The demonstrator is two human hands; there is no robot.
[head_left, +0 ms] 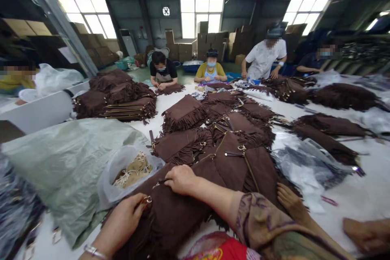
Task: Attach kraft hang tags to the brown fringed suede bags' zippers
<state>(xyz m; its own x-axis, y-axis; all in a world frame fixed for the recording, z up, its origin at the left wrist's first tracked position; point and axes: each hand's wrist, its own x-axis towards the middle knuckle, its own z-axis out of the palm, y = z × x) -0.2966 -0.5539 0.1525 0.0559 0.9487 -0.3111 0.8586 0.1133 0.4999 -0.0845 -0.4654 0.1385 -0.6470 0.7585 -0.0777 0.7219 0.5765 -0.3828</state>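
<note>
A brown suede-like fringed bag (179,219) lies in front of me on a pile of similar bags. At its near left corner my left hand (126,216), with a bangle on the wrist, is closed in a pinch at a metal ring (148,200). Farther along the top edge, my right hand (182,179) has its fingers closed over the bag's dark pull tab (162,182), by a small metal clasp. Fingertips of both hands are partly hidden. Just beyond lies another bag (230,158) with a gold zip and a metal ring.
Left of the bags stands a clear plastic bag (105,178) holding beige corded pieces, beside a pale green sheet (70,162). Stacked fringed bags (128,105) spread over the white table. A co-worker's hand (289,199) rests at right. Several people work across the table.
</note>
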